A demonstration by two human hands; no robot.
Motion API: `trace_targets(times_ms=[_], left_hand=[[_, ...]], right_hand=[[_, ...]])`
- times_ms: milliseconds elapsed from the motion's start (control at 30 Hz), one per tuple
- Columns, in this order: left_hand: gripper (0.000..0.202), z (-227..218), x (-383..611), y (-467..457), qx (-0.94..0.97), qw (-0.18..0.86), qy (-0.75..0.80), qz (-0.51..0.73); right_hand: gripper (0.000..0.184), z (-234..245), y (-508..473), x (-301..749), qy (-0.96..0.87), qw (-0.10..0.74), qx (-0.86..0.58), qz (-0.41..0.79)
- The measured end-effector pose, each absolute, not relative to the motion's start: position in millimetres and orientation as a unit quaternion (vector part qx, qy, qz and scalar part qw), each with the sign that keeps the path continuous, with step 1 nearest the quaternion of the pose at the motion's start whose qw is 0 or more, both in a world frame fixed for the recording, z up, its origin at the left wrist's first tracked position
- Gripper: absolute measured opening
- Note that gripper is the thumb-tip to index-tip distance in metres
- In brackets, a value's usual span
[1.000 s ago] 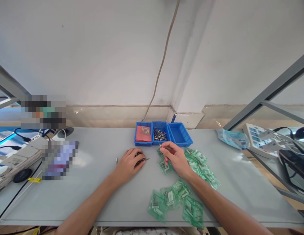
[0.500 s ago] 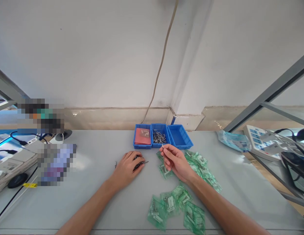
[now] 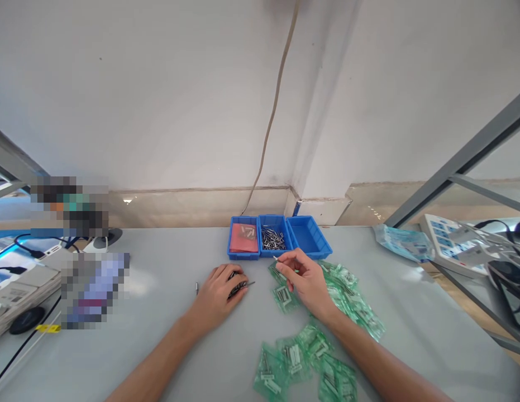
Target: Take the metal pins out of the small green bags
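Note:
My left hand rests on the table with its fingers curled round a small dark bunch of shiny metal pins. One thin pin pokes out to the right of the fingertips; much of the bunch is covered by the hand. Another short metal pin lies just left of that hand. Between thumb and forefinger, my right hand pinches a small pin, held in front of the middle blue bin. That bin contains many loose metal pins. Beneath and beside the right hand lie green plastic packets with metal pieces inside.
A left blue bin holds red packets, and a right blue bin stands beside it. More green packets lie near the front edge. Power strips and a blue plastic wrapper are at the right; boxes with cables sit left.
My right hand has turned slightly and lowered a little, the pinched pin shifting left. The left hand stays around the metal pins. The whole view has tilted slightly.

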State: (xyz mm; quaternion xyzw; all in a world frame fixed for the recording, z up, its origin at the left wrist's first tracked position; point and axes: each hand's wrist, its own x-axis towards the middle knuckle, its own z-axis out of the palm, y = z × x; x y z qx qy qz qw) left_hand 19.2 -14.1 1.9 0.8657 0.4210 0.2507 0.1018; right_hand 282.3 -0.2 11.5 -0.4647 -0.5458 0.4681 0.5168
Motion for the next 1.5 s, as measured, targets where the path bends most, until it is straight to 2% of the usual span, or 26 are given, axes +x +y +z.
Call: trace_targets(times_ms=[100,400,600,767,1067,1167,1300,1500], left_hand=[[0.016,0,19,-14,0.865,0.106,0.421,0.251],[0.015,-1,18,-15,0.865,0.102,0.42,0.255],[0.017,-1,18,-15,0.866,0.099,0.42,0.254],[0.017,-1,19,-14,0.864,0.095,0.423,0.257],[0.016,-1,19,-13,0.864,0.101,0.42,0.258],[0.016,-1,19,-13,0.863,0.101,0.421,0.259],[0.016,-1,18,-14,0.865,0.096,0.419,0.259],[0.015,0,19,-14,0.865,0.091,0.42,0.259]], right_hand=[[0.021,14,0,283,-0.54,0.515,-0.463,0.477],[0.029,25,-5,278,-0.421,0.48,-0.38,0.669],[0.027,25,-4,279,-0.357,0.473,-0.335,0.732],[0.028,23,-3,279,-0.372,0.478,-0.351,0.714],[0.025,16,-5,281,-0.567,0.488,-0.453,0.485],[0.022,14,-6,281,-0.591,0.494,-0.453,0.449],[0.025,14,-6,280,-0.575,0.481,-0.45,0.485],[0.031,20,-5,278,-0.453,0.472,-0.395,0.645]])
